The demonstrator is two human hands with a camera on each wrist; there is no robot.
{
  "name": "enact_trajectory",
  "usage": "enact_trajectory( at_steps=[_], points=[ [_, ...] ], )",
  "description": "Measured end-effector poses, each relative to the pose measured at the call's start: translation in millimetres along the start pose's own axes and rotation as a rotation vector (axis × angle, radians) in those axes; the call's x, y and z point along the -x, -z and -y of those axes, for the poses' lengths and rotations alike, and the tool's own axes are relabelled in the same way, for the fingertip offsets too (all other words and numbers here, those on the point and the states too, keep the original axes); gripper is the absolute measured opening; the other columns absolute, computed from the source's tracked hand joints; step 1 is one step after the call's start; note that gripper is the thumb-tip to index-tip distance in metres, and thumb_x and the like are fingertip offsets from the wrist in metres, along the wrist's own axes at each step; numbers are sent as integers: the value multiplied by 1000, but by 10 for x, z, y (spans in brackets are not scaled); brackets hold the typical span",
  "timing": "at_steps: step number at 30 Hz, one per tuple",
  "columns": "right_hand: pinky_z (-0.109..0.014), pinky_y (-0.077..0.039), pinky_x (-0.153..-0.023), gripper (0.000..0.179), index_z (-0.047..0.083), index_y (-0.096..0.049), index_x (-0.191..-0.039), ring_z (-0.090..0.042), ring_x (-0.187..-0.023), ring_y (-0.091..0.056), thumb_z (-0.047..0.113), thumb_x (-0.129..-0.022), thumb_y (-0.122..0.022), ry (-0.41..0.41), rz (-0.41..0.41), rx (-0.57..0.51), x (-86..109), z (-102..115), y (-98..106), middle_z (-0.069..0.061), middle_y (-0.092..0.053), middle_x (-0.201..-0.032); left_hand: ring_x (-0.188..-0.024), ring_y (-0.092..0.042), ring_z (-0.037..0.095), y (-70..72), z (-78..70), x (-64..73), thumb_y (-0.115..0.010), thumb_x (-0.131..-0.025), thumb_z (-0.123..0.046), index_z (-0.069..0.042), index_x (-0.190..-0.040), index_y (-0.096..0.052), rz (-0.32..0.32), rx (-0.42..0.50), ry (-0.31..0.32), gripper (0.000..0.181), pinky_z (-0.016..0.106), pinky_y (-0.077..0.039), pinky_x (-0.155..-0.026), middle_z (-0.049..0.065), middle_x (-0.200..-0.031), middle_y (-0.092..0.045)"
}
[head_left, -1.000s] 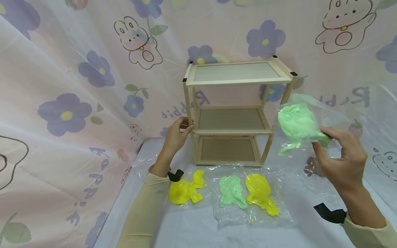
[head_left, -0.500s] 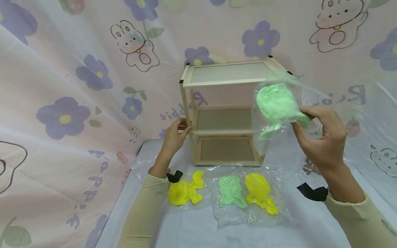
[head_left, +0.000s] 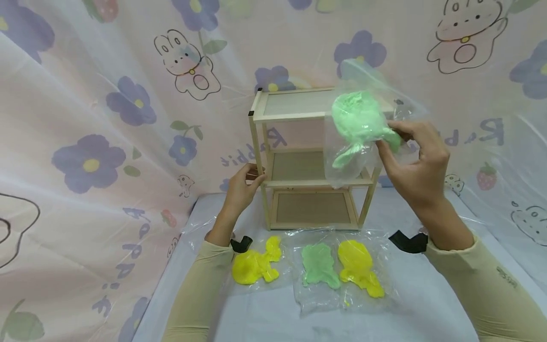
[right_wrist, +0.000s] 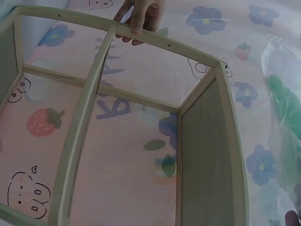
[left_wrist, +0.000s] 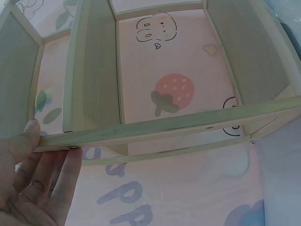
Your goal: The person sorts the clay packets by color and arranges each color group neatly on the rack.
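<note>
A three-tier wooden shelf rack [head_left: 295,183] stands at the back of the table. My left hand [head_left: 241,187] grips its left front post near the middle tier; the left wrist view has the thumb and fingers [left_wrist: 66,174] on opposite sides of the wood. Up in front of the rack's right side, my right hand [head_left: 420,166] pinches a clear plastic bag of light green, clay-like stuff [head_left: 359,116]. That bag hides part of the top and middle tiers. Only its edge [right_wrist: 284,103] shows at the right of the right wrist view.
Before the rack lie more clear bags: a yellow lump [head_left: 252,266] by my left forearm, a pale green one [head_left: 318,266] in the middle and another yellow one [head_left: 359,266] to its right. A patterned curtain [head_left: 89,161] hangs behind and at the left.
My right hand has carried the bag of green stuff leftward and upward, from the rack's right side to in front of its upper right. My left hand keeps its grip on the post.
</note>
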State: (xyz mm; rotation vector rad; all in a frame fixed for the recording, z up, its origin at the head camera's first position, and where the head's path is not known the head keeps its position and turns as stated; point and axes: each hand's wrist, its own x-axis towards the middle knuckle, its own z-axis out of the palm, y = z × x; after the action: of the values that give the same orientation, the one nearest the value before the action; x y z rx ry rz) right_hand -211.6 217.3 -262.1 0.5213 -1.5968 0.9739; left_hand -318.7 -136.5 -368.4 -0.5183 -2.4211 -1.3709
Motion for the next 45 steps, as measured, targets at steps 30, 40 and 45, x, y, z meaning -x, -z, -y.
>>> enact_trajectory(
  at_steps=[30, 40, 45],
  points=[
    [-21, -41, -77, 24, -2, -68, -101, -4, -81, -54, 14, -92, -83, -111, 50, -29, -651, -172, -783, 17, -59, -90, -113, -69, 32, 1, -28, 15, -73, -105, -17, -7, -126, -69, -3, 4, -4, 24, 48, -62, -96, 13, -120, -74],
    [-24, -40, -76, 27, -5, -61, -101, -11, -79, -47, 15, -97, -78, -126, 143, -19, -806, -219, -1048, 11, -48, -88, -112, -69, 31, -1, -23, 20, -73, -105, -19, -7, -125, -69, 5, 5, -2, 24, 48, -62, -95, 12, -119, -74],
    [-23, -41, -78, 25, -4, -59, -98, -10, -81, -47, 13, -97, -77, -149, 172, 1, -877, -249, -1181, 9, -49, -88, -113, -69, 32, 0, -14, 22, -73, -105, -20, -7, -126, -69, 8, -1, 6, 25, 47, -62, -96, 13, -120, -74]
  ],
)
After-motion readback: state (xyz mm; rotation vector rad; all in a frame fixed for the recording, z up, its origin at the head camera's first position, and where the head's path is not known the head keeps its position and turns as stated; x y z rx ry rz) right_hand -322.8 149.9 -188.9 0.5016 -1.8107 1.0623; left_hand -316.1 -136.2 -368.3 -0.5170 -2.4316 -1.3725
